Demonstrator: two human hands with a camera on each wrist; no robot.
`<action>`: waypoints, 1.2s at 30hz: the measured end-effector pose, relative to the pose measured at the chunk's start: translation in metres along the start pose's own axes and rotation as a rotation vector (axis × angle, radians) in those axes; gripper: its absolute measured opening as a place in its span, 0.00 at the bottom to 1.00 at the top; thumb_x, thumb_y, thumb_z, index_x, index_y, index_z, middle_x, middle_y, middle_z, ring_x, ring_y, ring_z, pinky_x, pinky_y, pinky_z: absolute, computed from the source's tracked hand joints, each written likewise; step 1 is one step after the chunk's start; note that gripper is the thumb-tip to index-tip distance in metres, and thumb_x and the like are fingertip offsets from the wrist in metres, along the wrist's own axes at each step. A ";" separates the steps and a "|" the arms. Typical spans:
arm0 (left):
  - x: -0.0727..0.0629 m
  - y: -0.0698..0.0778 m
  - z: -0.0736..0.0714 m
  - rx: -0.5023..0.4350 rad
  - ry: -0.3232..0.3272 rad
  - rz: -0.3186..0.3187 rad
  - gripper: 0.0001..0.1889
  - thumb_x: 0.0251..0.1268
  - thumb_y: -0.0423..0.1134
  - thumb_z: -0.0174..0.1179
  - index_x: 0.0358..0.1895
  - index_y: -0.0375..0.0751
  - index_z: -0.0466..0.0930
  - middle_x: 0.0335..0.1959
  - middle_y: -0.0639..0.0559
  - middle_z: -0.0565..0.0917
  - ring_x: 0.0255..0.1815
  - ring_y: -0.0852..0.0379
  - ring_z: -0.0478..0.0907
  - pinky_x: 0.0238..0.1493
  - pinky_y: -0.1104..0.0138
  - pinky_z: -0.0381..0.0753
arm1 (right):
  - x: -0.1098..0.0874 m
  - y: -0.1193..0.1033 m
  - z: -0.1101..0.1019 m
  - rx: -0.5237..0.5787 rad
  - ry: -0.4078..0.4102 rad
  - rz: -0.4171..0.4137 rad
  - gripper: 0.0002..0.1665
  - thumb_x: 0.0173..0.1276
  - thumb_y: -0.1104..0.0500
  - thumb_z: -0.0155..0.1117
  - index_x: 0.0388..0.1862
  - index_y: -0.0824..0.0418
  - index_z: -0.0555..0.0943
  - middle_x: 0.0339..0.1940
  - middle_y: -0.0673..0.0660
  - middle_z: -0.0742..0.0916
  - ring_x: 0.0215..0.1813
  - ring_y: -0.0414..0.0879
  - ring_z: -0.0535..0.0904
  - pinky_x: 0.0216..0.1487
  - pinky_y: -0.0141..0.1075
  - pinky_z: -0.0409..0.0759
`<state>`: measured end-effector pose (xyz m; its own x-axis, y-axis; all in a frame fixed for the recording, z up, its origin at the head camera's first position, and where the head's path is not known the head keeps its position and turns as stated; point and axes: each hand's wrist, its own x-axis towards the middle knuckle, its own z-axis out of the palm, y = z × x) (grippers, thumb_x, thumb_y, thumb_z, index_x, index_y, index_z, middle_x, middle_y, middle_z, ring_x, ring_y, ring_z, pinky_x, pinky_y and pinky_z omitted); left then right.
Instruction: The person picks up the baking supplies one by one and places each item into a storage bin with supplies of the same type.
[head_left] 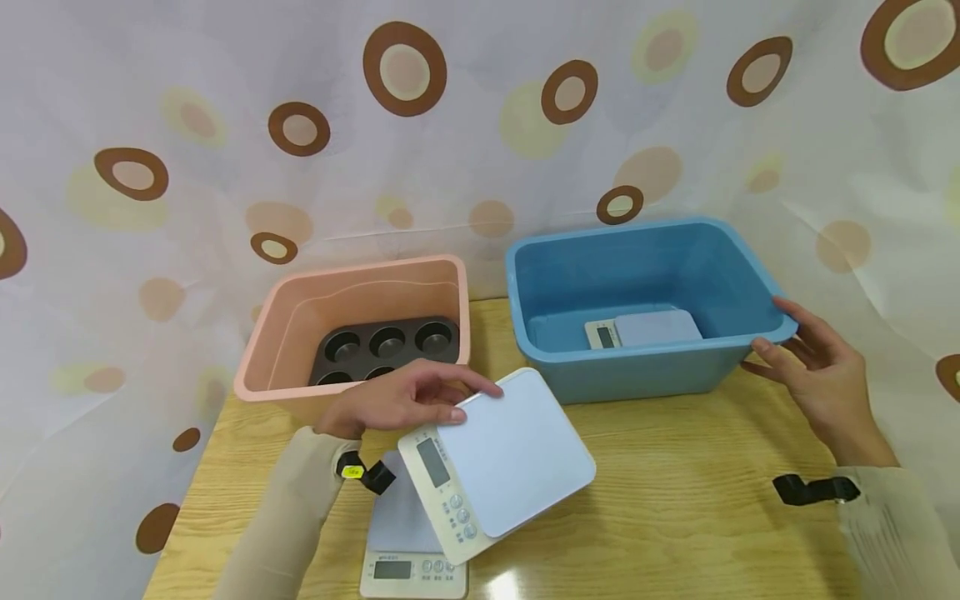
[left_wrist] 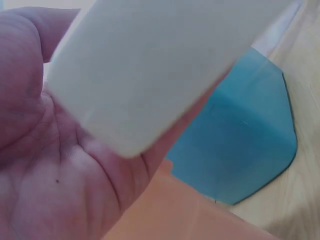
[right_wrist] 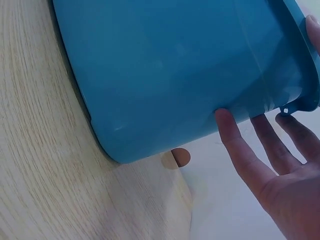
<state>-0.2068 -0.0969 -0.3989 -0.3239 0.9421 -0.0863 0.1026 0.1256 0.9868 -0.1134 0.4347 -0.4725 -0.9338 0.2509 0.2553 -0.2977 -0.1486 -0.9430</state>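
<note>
In the head view my left hand (head_left: 401, 398) grips a white digital kitchen scale (head_left: 521, 454) by its upper left edge, thumb on top. The scale is tilted and partly covers a second kitchen scale (head_left: 414, 577) lying on the table. The left wrist view shows the pale underside of the held scale (left_wrist: 145, 65) against the palm. My right hand (head_left: 821, 379) holds the front right corner of a blue plastic tub (head_left: 630, 375), its fingers on the outer wall and rim. Inside that tub lies a third kitchen scale (head_left: 656, 327).
Left of the blue tub stands a pink tub (head_left: 281, 333) with a dark muffin pan (head_left: 363, 340) inside. Both tubs stand at the back of the wooden table (head_left: 675, 508), before a patterned curtain (head_left: 465, 150).
</note>
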 end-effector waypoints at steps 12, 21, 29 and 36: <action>0.026 0.032 -0.021 0.065 -0.025 0.044 0.25 0.84 0.33 0.58 0.79 0.35 0.72 0.64 0.35 0.84 0.49 0.38 0.94 0.48 0.52 0.95 | -0.001 0.000 0.000 -0.049 0.020 0.029 0.41 0.76 0.78 0.63 0.85 0.62 0.70 0.79 0.53 0.77 0.64 0.35 0.84 0.39 0.33 0.92; 0.058 0.063 -0.037 0.115 -0.020 0.044 0.26 0.84 0.32 0.57 0.81 0.38 0.71 0.67 0.38 0.82 0.51 0.39 0.92 0.51 0.54 0.94 | -0.005 0.002 -0.003 -0.020 -0.014 -0.008 0.41 0.75 0.80 0.60 0.85 0.65 0.68 0.74 0.49 0.81 0.63 0.36 0.87 0.40 0.36 0.93; 0.092 0.086 -0.050 0.163 0.070 0.098 0.25 0.83 0.32 0.57 0.79 0.38 0.74 0.69 0.40 0.80 0.49 0.40 0.92 0.48 0.53 0.95 | -0.002 0.004 0.000 -0.026 -0.023 -0.003 0.41 0.76 0.80 0.60 0.85 0.64 0.68 0.75 0.49 0.80 0.65 0.36 0.86 0.40 0.35 0.93; 0.119 0.094 -0.059 0.227 0.141 0.143 0.22 0.84 0.32 0.57 0.76 0.35 0.77 0.75 0.43 0.79 0.57 0.46 0.87 0.58 0.61 0.90 | 0.000 0.003 -0.004 -0.057 -0.026 -0.006 0.41 0.76 0.80 0.61 0.85 0.64 0.68 0.77 0.52 0.79 0.65 0.35 0.85 0.39 0.34 0.93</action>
<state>-0.2912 0.0089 -0.3081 -0.4169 0.9048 0.0869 0.3588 0.0760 0.9303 -0.1132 0.4379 -0.4758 -0.9372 0.2264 0.2653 -0.2919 -0.0927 -0.9519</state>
